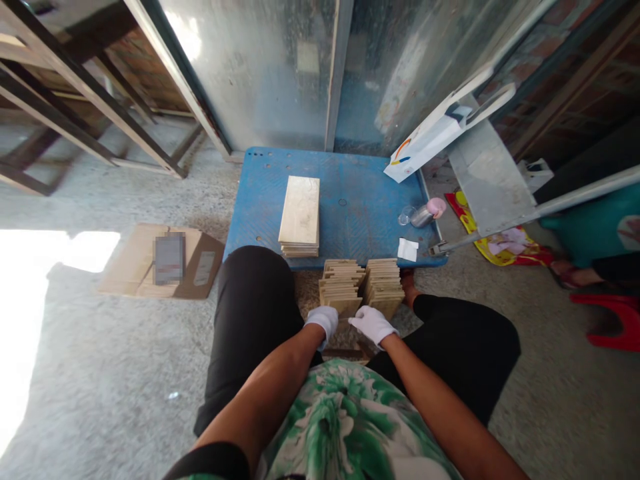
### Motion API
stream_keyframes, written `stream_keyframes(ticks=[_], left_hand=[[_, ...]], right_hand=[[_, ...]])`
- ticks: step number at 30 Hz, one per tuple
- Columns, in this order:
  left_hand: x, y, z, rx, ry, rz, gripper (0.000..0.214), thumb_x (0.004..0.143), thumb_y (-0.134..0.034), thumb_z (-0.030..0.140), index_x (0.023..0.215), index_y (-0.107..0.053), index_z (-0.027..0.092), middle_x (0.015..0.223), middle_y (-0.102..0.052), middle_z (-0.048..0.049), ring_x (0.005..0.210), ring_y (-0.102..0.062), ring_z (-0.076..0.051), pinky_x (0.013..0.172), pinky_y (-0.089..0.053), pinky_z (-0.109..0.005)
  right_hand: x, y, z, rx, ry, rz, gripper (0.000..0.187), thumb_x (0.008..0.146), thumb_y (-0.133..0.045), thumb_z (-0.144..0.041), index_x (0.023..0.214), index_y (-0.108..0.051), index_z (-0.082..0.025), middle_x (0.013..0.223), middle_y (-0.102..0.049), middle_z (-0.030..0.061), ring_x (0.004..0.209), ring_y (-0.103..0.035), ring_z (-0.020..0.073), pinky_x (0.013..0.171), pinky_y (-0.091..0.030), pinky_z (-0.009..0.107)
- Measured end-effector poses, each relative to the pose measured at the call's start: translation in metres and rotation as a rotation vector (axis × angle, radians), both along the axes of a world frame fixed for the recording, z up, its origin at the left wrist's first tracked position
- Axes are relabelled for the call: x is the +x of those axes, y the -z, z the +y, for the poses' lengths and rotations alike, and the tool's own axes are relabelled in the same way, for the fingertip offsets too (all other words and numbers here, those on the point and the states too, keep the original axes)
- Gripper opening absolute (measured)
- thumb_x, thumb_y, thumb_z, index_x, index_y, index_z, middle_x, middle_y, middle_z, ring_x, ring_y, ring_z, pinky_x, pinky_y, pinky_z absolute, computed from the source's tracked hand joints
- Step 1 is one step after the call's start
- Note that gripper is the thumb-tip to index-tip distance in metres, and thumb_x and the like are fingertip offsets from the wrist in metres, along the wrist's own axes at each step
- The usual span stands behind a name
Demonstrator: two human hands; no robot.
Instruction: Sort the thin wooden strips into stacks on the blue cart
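Observation:
Two rows of thin wooden boards stand on edge between my knees, a left row and a right row. My left hand, in a white glove, is at the near end of the left row with its fingers curled in. Facing it, my right hand, also gloved in white, has thumb and fingers drawn together by the near boards. What either hand grips is too small and partly hidden to make out. Beyond the rows, a flat stack of pale boards lies on a blue platform.
On the platform's right are a steel flask with a pink top, a clear cup, white paper and a paper bag. Cardboard lies left on the floor. A red stool and another person's foot are right.

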State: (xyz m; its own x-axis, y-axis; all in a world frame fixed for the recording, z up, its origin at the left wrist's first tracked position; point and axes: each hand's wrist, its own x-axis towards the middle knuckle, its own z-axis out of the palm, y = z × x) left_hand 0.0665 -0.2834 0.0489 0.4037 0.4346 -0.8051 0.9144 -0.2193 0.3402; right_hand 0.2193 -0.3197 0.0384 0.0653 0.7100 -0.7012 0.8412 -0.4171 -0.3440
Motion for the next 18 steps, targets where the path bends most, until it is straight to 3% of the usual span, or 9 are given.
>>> stream_keyframes(ticks=[3, 7, 13, 15, 18], left_hand=[[-0.006, -0.017, 0.007, 0.015, 0.018, 0.045, 0.042, 0.066, -0.067, 0.011, 0.107, -0.069, 0.005, 0.106, -0.068, -0.0257, 0.102, -0.064, -0.037, 0.081, -0.053, -0.046], [-0.02, -0.045, 0.017, 0.077, 0.03, -0.012, 0.032, 0.079, -0.057, 0.022, 0.106, -0.071, 0.01, 0.107, -0.069, -0.0203, 0.102, -0.065, -0.032, 0.085, -0.052, -0.041], [-0.042, -0.079, 0.036, 0.208, -0.024, -0.1, 0.032, 0.084, -0.053, 0.031, 0.103, -0.071, 0.013, 0.107, -0.07, -0.0161, 0.1, -0.065, -0.028, 0.088, -0.047, -0.033], [-0.048, -0.088, 0.042, 0.244, -0.06, -0.119, 0.031, 0.085, -0.051, 0.031, 0.1, -0.071, 0.013, 0.105, -0.07, -0.0151, 0.098, -0.065, -0.026, 0.085, -0.047, -0.031], [-0.056, -0.098, 0.047, 0.282, -0.142, -0.142, 0.029, 0.085, -0.049, 0.032, 0.094, -0.072, 0.015, 0.096, -0.072, -0.0117, 0.087, -0.066, -0.022, 0.075, -0.046, -0.027]], right_hand=[[0.003, 0.004, 0.004, 0.014, 0.097, 0.082, 0.028, 0.08, -0.062, -0.045, 0.076, -0.066, -0.017, 0.068, -0.067, 0.0029, 0.064, -0.061, 0.0143, 0.06, -0.042, 0.023], [0.001, -0.004, 0.007, 0.03, 0.18, 0.18, 0.043, 0.077, -0.06, -0.06, 0.078, -0.066, -0.017, 0.067, -0.067, 0.002, 0.064, -0.062, 0.015, 0.059, -0.045, 0.024], [-0.009, -0.027, 0.008, 0.116, 0.502, 0.542, 0.067, 0.068, -0.064, -0.068, 0.111, -0.061, -0.016, 0.104, -0.068, 0.0086, 0.094, -0.065, 0.0215, 0.076, -0.052, 0.03], [-0.011, -0.029, 0.008, 0.141, 0.501, 0.531, 0.082, 0.064, -0.069, -0.065, 0.126, -0.052, -0.014, 0.118, -0.064, 0.0124, 0.107, -0.062, 0.0233, 0.087, -0.05, 0.033], [-0.018, -0.031, 0.005, 0.255, 0.351, 0.335, 0.108, 0.057, -0.075, -0.063, 0.144, -0.033, -0.013, 0.134, -0.053, 0.0165, 0.123, -0.052, 0.0267, 0.103, -0.04, 0.039]])
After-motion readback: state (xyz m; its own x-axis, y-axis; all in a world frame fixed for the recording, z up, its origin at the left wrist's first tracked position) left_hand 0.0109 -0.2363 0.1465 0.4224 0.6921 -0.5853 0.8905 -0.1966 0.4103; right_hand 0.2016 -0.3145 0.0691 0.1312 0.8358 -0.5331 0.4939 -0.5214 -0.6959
